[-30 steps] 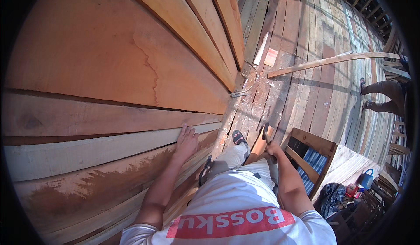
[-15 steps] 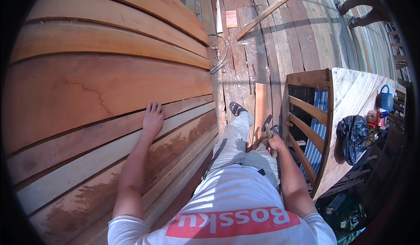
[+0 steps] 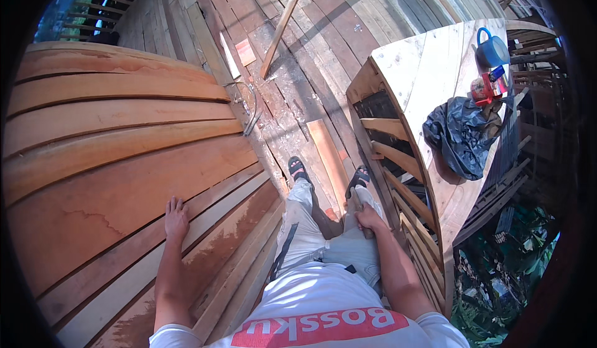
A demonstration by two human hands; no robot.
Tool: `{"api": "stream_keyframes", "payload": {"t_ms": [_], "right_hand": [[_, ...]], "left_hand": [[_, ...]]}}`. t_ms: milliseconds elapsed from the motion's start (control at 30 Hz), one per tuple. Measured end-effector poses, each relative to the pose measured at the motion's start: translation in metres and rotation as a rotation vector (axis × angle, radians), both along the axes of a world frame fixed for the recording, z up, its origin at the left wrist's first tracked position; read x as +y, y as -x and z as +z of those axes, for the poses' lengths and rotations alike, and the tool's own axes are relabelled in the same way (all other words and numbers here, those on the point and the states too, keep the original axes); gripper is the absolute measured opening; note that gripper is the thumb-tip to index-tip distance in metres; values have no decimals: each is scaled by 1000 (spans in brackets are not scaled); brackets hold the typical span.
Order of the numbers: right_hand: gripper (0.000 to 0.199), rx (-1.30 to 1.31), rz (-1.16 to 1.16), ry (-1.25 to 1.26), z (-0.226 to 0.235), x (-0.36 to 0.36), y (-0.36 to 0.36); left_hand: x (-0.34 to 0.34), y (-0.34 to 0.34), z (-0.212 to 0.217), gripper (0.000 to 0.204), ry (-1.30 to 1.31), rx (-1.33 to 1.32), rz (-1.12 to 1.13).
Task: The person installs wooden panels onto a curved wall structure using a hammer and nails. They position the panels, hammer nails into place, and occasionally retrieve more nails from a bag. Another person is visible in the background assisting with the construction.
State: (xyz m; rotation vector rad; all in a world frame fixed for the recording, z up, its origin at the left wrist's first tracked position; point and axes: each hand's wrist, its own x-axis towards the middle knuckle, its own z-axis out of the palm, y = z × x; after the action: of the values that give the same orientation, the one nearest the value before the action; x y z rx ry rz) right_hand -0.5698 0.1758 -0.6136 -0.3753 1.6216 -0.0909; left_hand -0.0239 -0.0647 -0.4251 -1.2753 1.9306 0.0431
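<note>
My left hand (image 3: 177, 219) lies with its fingers stretched out on a wall of reddish-brown wooden boards (image 3: 143, 174), at the seam between a wide board and a narrower one. Low beside my right thigh, my right hand (image 3: 371, 217) is closed around the wooden handle of a hammer (image 3: 368, 232). The hammer's head is hard to make out against my trouser leg and sandal. A loose orange-brown plank (image 3: 328, 155) lies on the floor between and ahead of my feet.
A slatted wooden bench-like structure (image 3: 435, 74) stands at right, carrying a black plastic bag (image 3: 463, 136), a blue mug (image 3: 492, 51) and a red container (image 3: 482, 90). A long timber (image 3: 286, 24) crosses the plank floor (image 3: 323, 68) ahead. Greenery (image 3: 497, 279) shows below at lower right.
My view has turned right, so the wall and floor swing left and the bench comes closer. My right foot has stepped forward. Another person's legs have mostly left the view.
</note>
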Motion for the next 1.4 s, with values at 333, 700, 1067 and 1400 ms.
{"api": "stream_keyframes", "payload": {"t_ms": [333, 700, 1067, 1400], "right_hand": [[48, 20, -248, -3, -7, 23, -25], [38, -34, -478, 50, 1, 57, -18], [58, -120, -426, 53, 12, 64, 65], [47, -158, -351, 13, -13, 99, 76]], "left_hand": [[-52, 218, -82, 21, -143, 795, -110], [1, 725, 54, 25, -470, 1181, -829], [-8, 754, -5, 24, -286, 778, -1149], [-13, 776, 27, 19, -388, 842, -888]]}}
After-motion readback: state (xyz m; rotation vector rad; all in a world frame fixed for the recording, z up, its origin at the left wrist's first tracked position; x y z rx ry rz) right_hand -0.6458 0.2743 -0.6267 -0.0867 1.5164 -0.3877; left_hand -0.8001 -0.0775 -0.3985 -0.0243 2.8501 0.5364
